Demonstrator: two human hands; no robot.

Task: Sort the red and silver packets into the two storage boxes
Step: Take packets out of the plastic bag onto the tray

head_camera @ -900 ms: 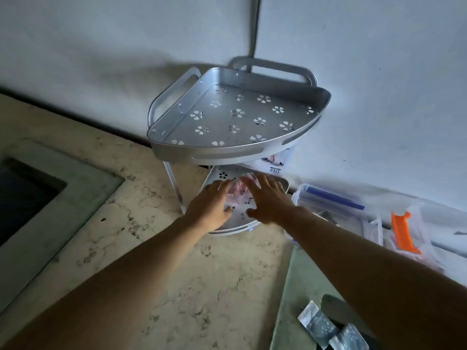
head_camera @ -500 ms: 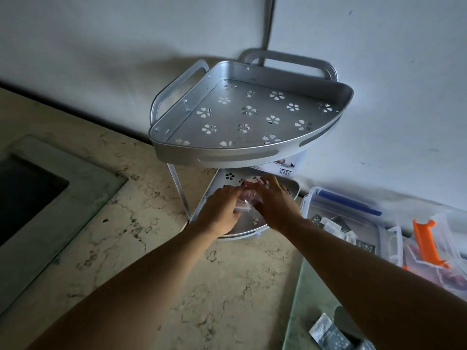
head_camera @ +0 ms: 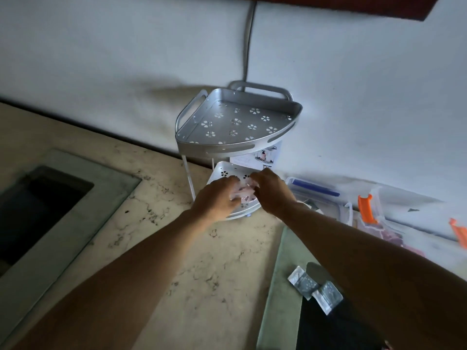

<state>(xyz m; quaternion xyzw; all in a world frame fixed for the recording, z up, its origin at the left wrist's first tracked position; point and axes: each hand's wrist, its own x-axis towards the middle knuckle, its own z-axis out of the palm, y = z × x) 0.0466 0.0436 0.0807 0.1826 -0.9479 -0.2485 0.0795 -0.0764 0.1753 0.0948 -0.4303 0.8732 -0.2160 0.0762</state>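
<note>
Both hands reach onto the lower tier of a silver corner rack [head_camera: 202,145]. My left hand [head_camera: 217,199] and my right hand [head_camera: 271,192] close from either side on a small bunch of pale red packets [head_camera: 244,192] lying on that tier. Two silver packets [head_camera: 314,289] lie near the front on the green strip, by my right forearm. To the right stand two clear storage boxes: one with a blue clip [head_camera: 316,192], holding silver packets, and one with orange clips [head_camera: 365,207], holding reddish packets.
The rack's upper tier [head_camera: 240,122] hangs over my hands. A sunken dark opening [head_camera: 35,205] lies in the marble counter at left. A white wall [head_camera: 126,72] runs along the back. A white label card [head_camera: 262,157] leans behind the lower tier.
My fingers have drawn together from flat and spread to gripping the red packets between both hands. The view has pulled back and tilted up, showing more wall.
</note>
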